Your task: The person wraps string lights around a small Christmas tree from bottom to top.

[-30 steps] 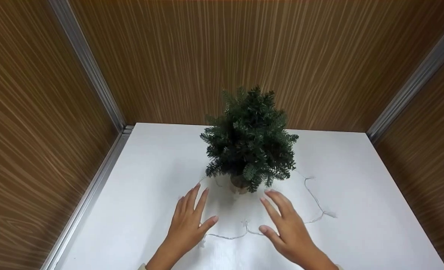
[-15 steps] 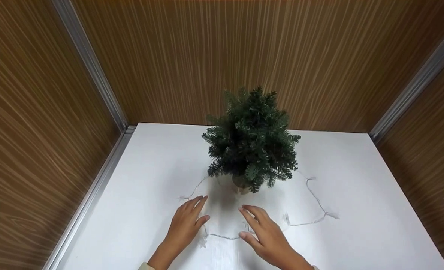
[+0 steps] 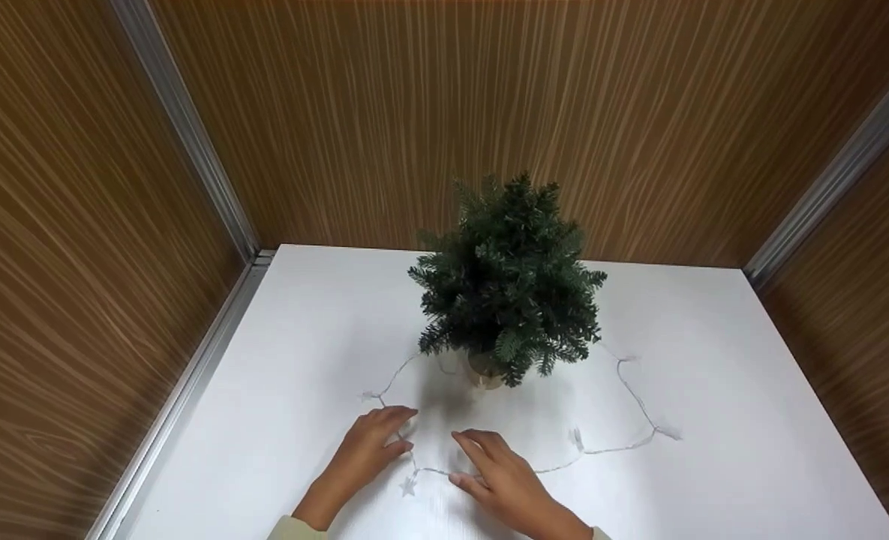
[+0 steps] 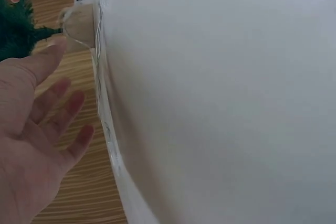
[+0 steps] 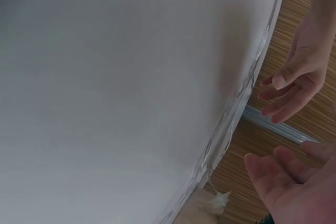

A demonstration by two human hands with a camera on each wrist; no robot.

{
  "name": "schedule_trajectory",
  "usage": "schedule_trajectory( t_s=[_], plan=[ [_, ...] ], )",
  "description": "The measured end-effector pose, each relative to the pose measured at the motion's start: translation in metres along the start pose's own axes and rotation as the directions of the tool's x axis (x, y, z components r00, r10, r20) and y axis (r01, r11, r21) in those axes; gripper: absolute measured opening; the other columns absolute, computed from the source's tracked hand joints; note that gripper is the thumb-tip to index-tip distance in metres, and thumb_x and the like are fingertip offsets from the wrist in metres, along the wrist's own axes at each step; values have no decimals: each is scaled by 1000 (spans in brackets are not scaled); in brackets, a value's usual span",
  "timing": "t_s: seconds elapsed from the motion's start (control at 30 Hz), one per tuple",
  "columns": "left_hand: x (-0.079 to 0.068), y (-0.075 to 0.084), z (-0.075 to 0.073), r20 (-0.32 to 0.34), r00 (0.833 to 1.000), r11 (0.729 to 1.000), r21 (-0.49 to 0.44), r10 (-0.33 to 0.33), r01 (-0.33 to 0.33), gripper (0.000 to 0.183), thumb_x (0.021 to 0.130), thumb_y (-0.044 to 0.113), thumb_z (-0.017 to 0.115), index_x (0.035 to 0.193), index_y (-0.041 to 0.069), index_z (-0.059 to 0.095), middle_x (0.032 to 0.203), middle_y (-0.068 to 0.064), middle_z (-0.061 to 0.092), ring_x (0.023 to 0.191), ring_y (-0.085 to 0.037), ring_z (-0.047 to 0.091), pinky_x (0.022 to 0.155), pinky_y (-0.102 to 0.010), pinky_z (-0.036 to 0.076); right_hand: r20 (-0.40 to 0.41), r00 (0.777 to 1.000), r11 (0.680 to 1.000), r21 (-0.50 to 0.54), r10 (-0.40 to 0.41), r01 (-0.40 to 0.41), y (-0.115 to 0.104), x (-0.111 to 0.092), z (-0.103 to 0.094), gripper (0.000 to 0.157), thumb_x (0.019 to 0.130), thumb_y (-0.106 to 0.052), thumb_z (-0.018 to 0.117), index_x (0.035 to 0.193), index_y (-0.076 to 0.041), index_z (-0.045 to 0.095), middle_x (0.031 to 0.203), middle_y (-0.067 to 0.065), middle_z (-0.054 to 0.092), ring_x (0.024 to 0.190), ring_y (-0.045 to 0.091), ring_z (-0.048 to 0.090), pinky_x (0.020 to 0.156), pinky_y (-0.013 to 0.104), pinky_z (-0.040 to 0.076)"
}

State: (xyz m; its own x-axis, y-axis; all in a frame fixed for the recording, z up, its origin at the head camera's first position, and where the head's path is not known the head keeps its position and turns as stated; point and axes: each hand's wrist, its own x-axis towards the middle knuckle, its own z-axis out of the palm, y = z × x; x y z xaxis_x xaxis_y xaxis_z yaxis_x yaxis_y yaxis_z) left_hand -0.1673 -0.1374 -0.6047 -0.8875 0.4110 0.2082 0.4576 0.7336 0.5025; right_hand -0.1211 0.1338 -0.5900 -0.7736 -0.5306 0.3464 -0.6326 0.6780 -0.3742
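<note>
A small artificial Christmas tree (image 3: 512, 285) stands upright on the white table. A string of star-shaped lights (image 3: 635, 391) with a clear wire lies in a loop around its front. My left hand (image 3: 365, 448) hovers over the left side of the loop, fingers loosely bent, nothing between them. Over the front stretch of wire is my right hand (image 3: 503, 480), its fingers apart and holding nothing. A clear star (image 3: 408, 486) lies between the two hands. In the left wrist view the tree's pale base (image 4: 80, 27) shows beyond my thumb; the right wrist view has another star (image 5: 220, 199) near my fingertips.
The white tabletop (image 3: 264, 435) reaches back to a wood-grain panel (image 3: 354, 135). Similar panels rise on both sides, with metal rails (image 3: 181, 127) at the corners.
Both hands have drawn back toward the near edge, away from the tree. The right hand has also moved left, closer to the left hand, uncovering more wire. The tree stays put.
</note>
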Motion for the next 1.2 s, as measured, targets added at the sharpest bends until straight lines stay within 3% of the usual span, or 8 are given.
schedule_trajectory(
  t_s=[0.27, 0.5, 0.77, 1.0, 1.2],
  plan=[
    [3, -11, -2, -8, 998, 998, -36, 58, -59, 38, 88, 17, 77, 125, 12, 69, 123, -4, 70, 111, -26, 64, 96, -48, 50, 11, 1000, 999, 35, -6, 6, -2, 12, 11, 55, 101, -45, 58, 142, -9, 55, 132, 6, 59, 122, 25, 58, 93, 41, 55],
    [6, -15, -2, 13, 998, 998, -15, 68, -68, 36, 86, 14, 78, 121, 11, 72, 120, -5, 72, 109, -27, 64, 93, -48, 50, 103, 995, 999, 45, 13, -18, -1, 18, 15, 57, 102, -48, 55, 143, -9, 54, 131, 9, 60, 122, 28, 57, 95, 43, 53],
    [8, -18, -2, 45, 998, 998, -35, 50, -48, 37, 85, 12, 78, 121, 11, 72, 117, -3, 73, 106, -26, 63, 93, -48, 48, 93, 994, 997, 51, -65, 61, 4, 21, 25, 45, 91, -28, 76, 129, -6, 64, 118, 7, 63, 109, 24, 60, 94, 35, 53],
    [10, -19, 0, 77, 996, 999, -25, 39, -37, 32, 85, 11, 77, 117, 13, 74, 110, 0, 75, 101, -22, 63, 92, -46, 49, 126, 990, 998, 40, -60, 55, 2, 25, 29, 38, 85, -15, 80, 119, -7, 68, 108, 2, 64, 100, 18, 57, 88, 30, 52],
    [13, -19, 2, 97, 995, 999, 15, 34, -35, 26, 83, 10, 79, 109, 16, 77, 102, 3, 75, 93, -18, 62, 86, -42, 49, 158, 986, 998, 42, -54, 48, 2, 28, 32, 23, 80, -11, 82, 101, -11, 70, 93, -3, 59, 85, 10, 49, 75, 23, 48]
  ],
)
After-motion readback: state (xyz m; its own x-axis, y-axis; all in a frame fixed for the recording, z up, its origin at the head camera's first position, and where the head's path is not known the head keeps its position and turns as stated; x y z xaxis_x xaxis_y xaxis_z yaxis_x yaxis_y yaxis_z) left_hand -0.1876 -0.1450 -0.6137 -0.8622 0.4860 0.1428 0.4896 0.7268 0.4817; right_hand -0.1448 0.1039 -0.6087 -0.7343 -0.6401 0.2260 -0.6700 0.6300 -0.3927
